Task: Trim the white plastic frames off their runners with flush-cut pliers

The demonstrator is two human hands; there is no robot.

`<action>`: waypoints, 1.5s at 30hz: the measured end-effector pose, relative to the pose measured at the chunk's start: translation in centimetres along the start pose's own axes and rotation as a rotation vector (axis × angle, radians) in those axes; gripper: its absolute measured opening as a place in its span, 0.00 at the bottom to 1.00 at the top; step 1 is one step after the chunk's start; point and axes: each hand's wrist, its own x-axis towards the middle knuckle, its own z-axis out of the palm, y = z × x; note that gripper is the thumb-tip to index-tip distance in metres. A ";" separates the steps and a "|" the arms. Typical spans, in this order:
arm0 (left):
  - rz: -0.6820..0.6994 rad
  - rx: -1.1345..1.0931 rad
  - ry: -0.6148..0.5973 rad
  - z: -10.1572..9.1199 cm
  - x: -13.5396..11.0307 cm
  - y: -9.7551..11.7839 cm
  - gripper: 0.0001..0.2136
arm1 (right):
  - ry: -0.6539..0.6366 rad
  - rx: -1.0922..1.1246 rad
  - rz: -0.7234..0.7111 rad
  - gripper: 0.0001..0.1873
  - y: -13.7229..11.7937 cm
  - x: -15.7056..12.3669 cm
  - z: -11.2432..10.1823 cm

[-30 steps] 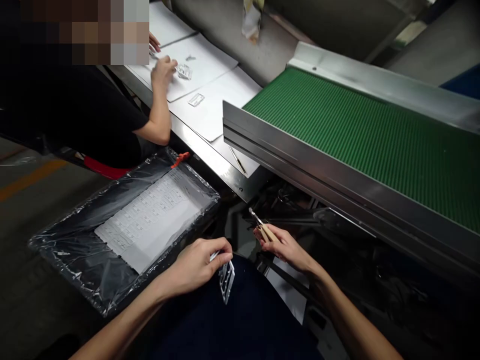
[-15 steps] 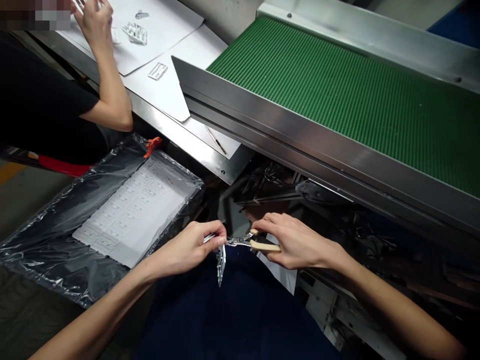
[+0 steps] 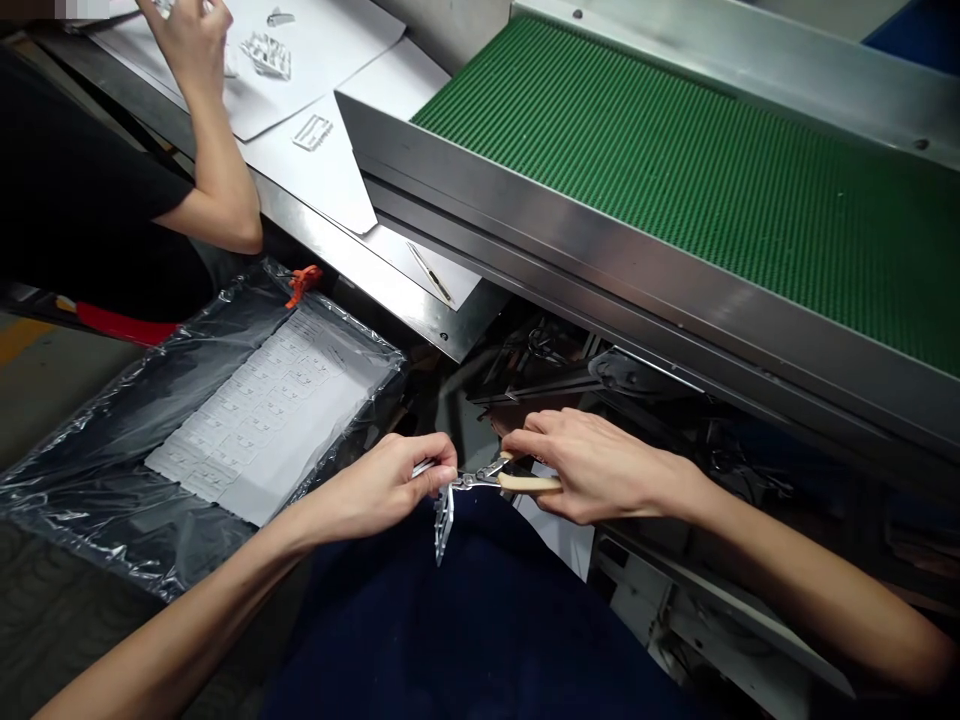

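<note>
1. Clear plastic film (image 3: pixel 97 505), lower left: black-backed, wrapped around a white moulded sheet (image 3: pixel 262 425) with rows of small recessed shapes. An orange clip (image 3: pixel 302 283) sits at its top corner.
2. A co-worker's hand (image 3: pixel 191 45), upper left, works over white paper sheets (image 3: pixel 311 65) holding small pale parts. Small pliers (image 3: pixel 430 272) lie on the paper, on a steel table (image 3: pixel 352 255).
3. My left hand (image 3: pixel 382 482), lower centre, is closed, pinching the top strip of a pale ribbed moulded part (image 3: pixel 444 520), which hangs just past my fingers. It looks light and stiff, its thin ribs probably fragile, so the solid strip seems the best place to hold.
4. Cream-handled nippers (image 3: pixel 529 483), their steel tips touching the part near my left hand.
5. My right hand (image 3: pixel 600 465), closed around the nippers.
6. Green belt conveyor (image 3: pixel 675 190), upper right, in a steel frame.
</note>
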 end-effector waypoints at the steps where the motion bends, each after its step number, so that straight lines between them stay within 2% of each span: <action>1: 0.001 -0.002 -0.002 0.0 0.0 0.0 0.12 | -0.004 -0.013 -0.012 0.14 0.0 0.0 -0.2; 5: -0.004 -0.031 -0.004 0.1 0.0 -0.1 0.12 | -0.010 -0.037 -0.054 0.10 0.3 0.3 -0.5; 14: 0.003 -0.084 0.011 0.3 -0.1 -0.5 0.15 | -0.007 -0.025 -0.055 0.18 0.2 0.5 0.3; 23: -0.003 -0.099 -0.004 0.2 0.0 -0.4 0.14 | -0.002 -0.047 -0.076 0.10 0.4 0.8 0.2; 31: -0.017 -0.171 0.007 0.6 0.0 -1.0 0.13 | 0.003 0.063 -0.074 0.05 0.3 1.2 0.5; 38: -0.074 -0.419 0.072 1.5 -0.1 -1.7 0.12 | 0.008 0.488 0.146 0.08 1.1 0.7 3.5; 40: -0.102 -0.449 0.045 1.9 -0.2 -2.0 0.12 | 0.050 0.525 0.236 0.11 1.6 0.3 4.7; 42: -0.131 -0.478 0.018 2.4 -0.2 -2.3 0.16 | 0.108 0.517 0.332 0.12 2.0 0.0 5.7; 45: -0.138 -0.550 0.050 2.9 -0.1 -3.1 0.18 | 0.178 0.504 0.425 0.11 2.1 -0.6 6.7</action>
